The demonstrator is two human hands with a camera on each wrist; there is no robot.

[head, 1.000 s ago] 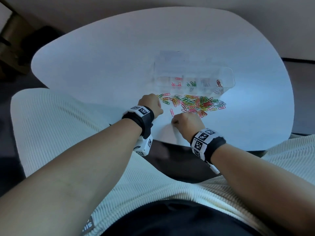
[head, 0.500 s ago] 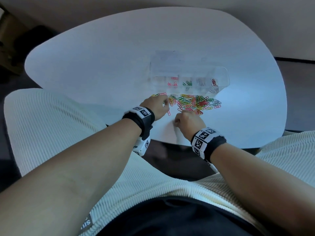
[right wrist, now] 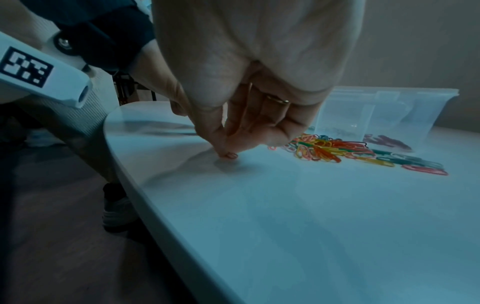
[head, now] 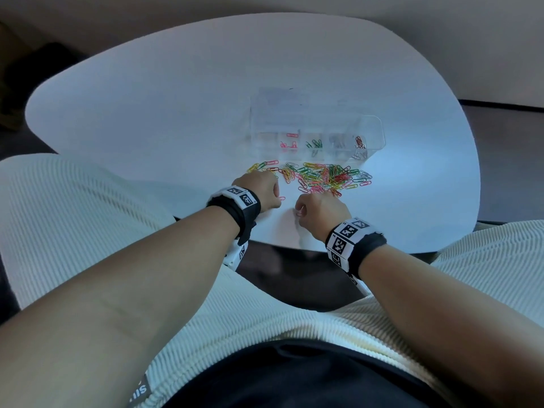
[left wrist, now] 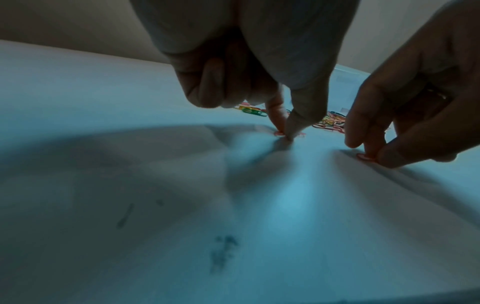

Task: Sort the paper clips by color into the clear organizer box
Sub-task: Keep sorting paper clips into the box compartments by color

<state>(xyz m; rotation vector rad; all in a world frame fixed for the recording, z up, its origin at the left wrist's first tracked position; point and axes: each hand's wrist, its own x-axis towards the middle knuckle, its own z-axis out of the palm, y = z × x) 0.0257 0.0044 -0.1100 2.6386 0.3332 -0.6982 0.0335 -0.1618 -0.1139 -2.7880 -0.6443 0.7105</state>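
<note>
A pile of mixed-colour paper clips (head: 323, 178) lies on the white table (head: 176, 113), just in front of the clear organizer box (head: 318, 134). The box holds a few pink, green and red clips in separate compartments. My left hand (head: 275, 194) is at the pile's near left; its thumb and forefinger pinch a pink paper clip (left wrist: 279, 133) that lies on the table. My right hand (head: 297, 212), close to the table's near edge, pinches another pink paper clip (left wrist: 365, 157) against the surface. In the right wrist view the right fingertips (right wrist: 228, 154) hide that clip.
The table's curved near edge (right wrist: 124, 164) runs just behind my right hand. The box's clear lid (head: 282, 95) stands open at the back. My knees in cream ribbed fabric (head: 73, 216) flank the table. Dark smudges (left wrist: 223, 253) mark the tabletop near me.
My left hand has moved right and towards me, onto the lone pink clip that lay between my hands. The right hand has stayed near the table edge.
</note>
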